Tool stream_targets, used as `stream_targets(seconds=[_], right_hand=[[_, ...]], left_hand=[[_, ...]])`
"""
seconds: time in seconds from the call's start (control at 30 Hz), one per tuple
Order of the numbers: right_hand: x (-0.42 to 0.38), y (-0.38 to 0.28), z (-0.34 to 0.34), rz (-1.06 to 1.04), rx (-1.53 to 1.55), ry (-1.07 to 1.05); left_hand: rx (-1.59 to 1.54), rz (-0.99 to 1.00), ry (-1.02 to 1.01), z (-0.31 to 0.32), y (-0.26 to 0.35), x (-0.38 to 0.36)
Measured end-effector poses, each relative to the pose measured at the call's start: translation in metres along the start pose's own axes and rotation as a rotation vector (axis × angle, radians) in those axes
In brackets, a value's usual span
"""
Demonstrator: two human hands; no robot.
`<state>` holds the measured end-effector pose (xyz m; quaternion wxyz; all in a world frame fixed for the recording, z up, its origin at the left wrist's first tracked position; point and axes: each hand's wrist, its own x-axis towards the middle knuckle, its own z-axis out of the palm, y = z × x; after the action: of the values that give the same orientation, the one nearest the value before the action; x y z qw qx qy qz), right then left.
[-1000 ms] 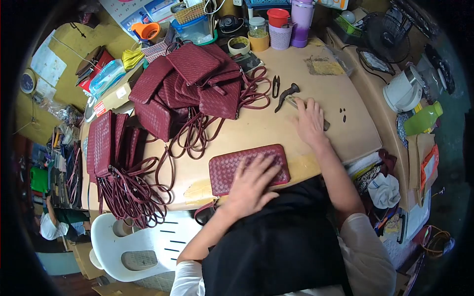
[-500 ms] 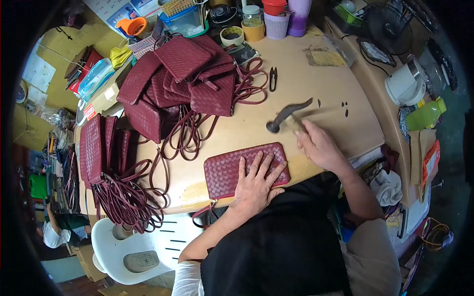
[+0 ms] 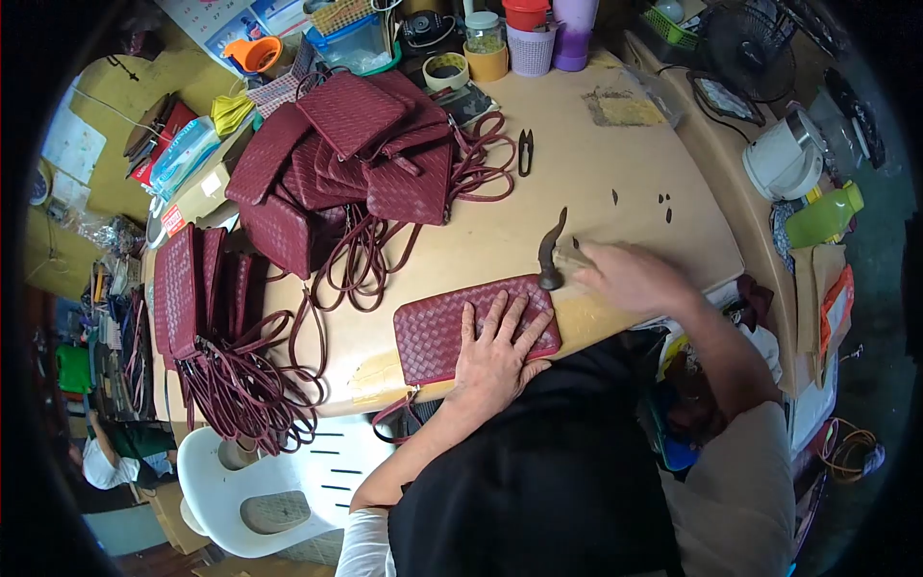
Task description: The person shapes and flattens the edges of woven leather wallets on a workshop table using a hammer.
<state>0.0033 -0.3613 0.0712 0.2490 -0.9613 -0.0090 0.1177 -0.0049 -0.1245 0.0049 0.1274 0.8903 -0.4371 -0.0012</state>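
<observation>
A dark red woven pouch (image 3: pixel 428 332) lies flat at the table's near edge, its thin strap hanging off the edge at the lower left. My left hand (image 3: pixel 495 346) presses on its right half with fingers spread. In my right hand (image 3: pixel 625 277), slightly blurred, is a hammer (image 3: pixel 549 262) gripped by its handle. The hammer's round face is right at the pouch's upper right corner, and its curved claw points away from me.
More dark red pouches are heaped (image 3: pixel 351 159) at the back left, with others standing in a row (image 3: pixel 183 288), straps trailing. Thread snips (image 3: pixel 525 152) and small dark scraps (image 3: pixel 665 205) lie on the table (image 3: pixel 461 252). A white chair (image 3: pixel 226 490) stands at the near left.
My right hand has swung the hammer down and toward me, bringing its head to the pouch's corner and turning the claw upright. The left hand stays spread on the pouch.
</observation>
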Motion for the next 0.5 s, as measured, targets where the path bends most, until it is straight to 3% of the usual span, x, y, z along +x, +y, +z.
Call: stream_targets(seconds=[0.07, 0.1, 0.13, 0.23, 0.27, 0.33, 0.37, 0.4, 0.47, 0.5], right_hand=[[-0.003, -0.011, -0.018, 0.065, 0.198, 0.034], [-0.002, -0.012, 0.000, 0.056, 0.318, 0.258], [-0.002, -0.010, -0.001, 0.055, 0.316, 0.253], [0.002, -0.004, -0.010, 0.168, 0.180, -0.261], [0.002, -0.004, -0.009, 0.165, 0.183, -0.259], [-0.001, -0.003, -0.004, 0.137, 0.296, 0.071], [0.000, -0.001, 0.018, 0.010, 0.278, 0.343], [0.001, -0.001, 0.022, 0.012, 0.282, 0.339], [0.005, -0.002, 0.020, 0.032, -0.091, 0.062], [0.006, -0.011, 0.009, 0.096, -0.169, 0.110]], left_hand=[[0.000, 0.009, -0.004, 0.000, -0.002, 0.000], [0.004, 0.005, 0.003, 0.001, -0.001, 0.000], [0.010, -0.001, 0.010, 0.001, 0.000, -0.001], [0.017, 0.002, -0.005, 0.000, 0.000, -0.001], [0.021, 0.002, -0.006, -0.001, 0.000, -0.002], [-0.004, -0.001, -0.029, -0.002, -0.001, -0.001], [-0.008, -0.004, -0.034, -0.003, 0.001, -0.003], [-0.055, 0.013, 0.006, -0.009, 0.001, -0.003], [-0.088, 0.039, 0.053, -0.022, -0.006, 0.004], [-0.184, -0.036, 0.043, -0.030, -0.012, 0.011]])
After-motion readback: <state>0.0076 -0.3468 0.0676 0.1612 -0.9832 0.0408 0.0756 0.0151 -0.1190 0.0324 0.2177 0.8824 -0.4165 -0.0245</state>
